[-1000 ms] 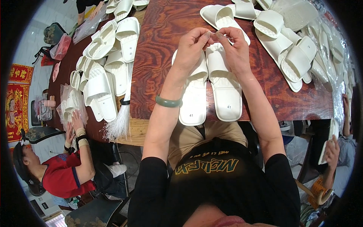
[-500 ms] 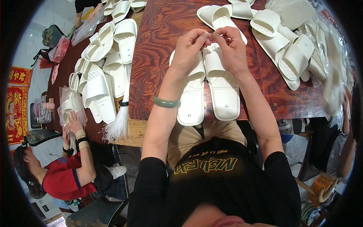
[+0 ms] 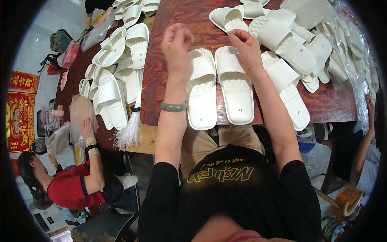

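Note:
A pair of white slippers lies soles down before me, toes pointing away: the left slipper point(image 3: 202, 109) and the right slipper point(image 3: 238, 101) are side by side. My right hand point(image 3: 246, 48) is at the toe of the right slipper, thumb and fingertips pinched together. Whatever thin thing it may hold is too small to make out. My left hand point(image 3: 176, 46), smeared by motion, is raised above the table just left of the left slipper's toe. Its fingers look curled, but I cannot see whether they hold anything.
More white slippers point(image 3: 296, 40) pile up at the right, one slipper point(image 3: 286, 88) near my right forearm. Another slipper heap point(image 3: 111, 92) and a bundle of white strands point(image 3: 131, 129) lie left. A co-worker in red point(image 3: 76, 187) handles a clear plastic bag point(image 3: 82, 117).
My hands, together before over the toes, are now apart; the left swung leftward. More slippers now lie at the right. The co-worker's hands have moved apart around the plastic bag.

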Available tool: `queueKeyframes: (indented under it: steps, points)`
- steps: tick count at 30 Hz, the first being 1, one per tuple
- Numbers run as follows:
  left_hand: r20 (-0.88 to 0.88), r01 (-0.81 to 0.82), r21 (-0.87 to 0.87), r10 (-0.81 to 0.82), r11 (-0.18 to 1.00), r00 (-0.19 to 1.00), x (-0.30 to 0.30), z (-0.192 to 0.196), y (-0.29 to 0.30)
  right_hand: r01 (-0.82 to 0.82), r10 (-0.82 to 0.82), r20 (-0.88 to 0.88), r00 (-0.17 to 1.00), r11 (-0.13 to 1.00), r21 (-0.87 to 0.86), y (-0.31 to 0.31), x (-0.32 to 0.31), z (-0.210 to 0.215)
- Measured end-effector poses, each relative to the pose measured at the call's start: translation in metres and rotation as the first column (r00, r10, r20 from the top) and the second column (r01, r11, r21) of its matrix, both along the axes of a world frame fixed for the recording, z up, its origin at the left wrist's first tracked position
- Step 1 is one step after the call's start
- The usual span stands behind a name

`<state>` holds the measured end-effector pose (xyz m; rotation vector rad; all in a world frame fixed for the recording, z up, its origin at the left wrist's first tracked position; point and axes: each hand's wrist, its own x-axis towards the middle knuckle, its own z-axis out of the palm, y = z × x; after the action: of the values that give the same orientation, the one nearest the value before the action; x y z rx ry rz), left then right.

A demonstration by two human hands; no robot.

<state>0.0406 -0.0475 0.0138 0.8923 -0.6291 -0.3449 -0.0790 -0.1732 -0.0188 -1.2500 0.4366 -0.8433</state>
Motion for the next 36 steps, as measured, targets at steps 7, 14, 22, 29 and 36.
queueKeyframes:
  steps: [7,14,22,29,36]
  points:
    - [0.42,-0.394,-0.383,0.537,0.836,0.732,0.025,0.101,0.067,0.049,-0.044,-0.038,0.998,0.99,0.134,-0.029,-0.003,-0.021]
    - [0.851,-0.46,-0.235,0.41,0.856,0.329,-0.102,0.093,0.149,0.124,-0.126,-0.089,0.988,0.992,-0.024,-0.028,0.002,-0.025]
    - [0.747,-0.689,0.663,-0.309,0.292,0.588,-0.107,-0.019,0.064,0.03,-0.027,0.05,0.998,0.998,-0.048,-0.002,0.0,-0.005]
    - [0.744,-0.658,0.668,-0.34,0.347,0.575,-0.093,-0.042,0.03,0.127,-0.138,-0.025,0.99,0.96,-0.249,-0.001,-0.013,0.006]
    - [0.778,-0.799,0.569,-0.444,0.196,0.445,-0.049,-0.002,0.065,0.271,-0.168,0.214,0.962,0.525,-0.807,0.032,-0.009,0.025]
